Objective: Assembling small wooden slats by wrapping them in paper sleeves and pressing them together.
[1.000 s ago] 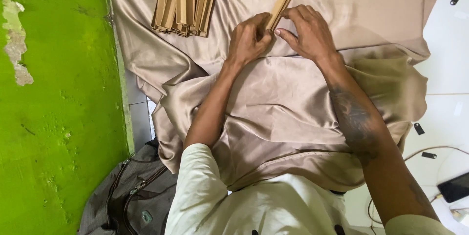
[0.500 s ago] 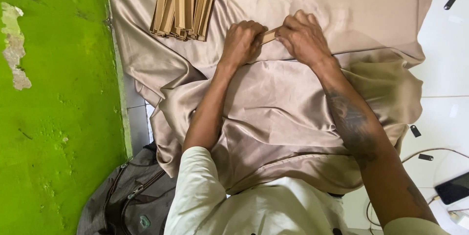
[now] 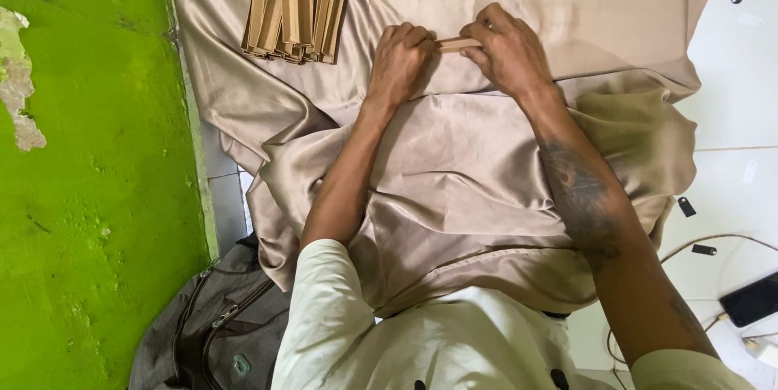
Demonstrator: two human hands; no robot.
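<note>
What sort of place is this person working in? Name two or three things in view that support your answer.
Probably a home floor used as a small craft workspace. A beige satin cloth is spread over white floor tiles beside a bright green wall, and a grey bag and a charging phone lie nearby.

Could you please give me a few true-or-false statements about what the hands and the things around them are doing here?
1. Both hands hold one tan strip between them. True: the left hand and the right hand each have a grip on the tan strip.
2. The stack of tan strips lies to the right of the hands. False: it lies to their left, on the beige satin cloth.
3. A grey bag sits by the green wall. True.
4. The dark phone rests on the cloth. False: it lies on the white floor, off the cloth.
</note>
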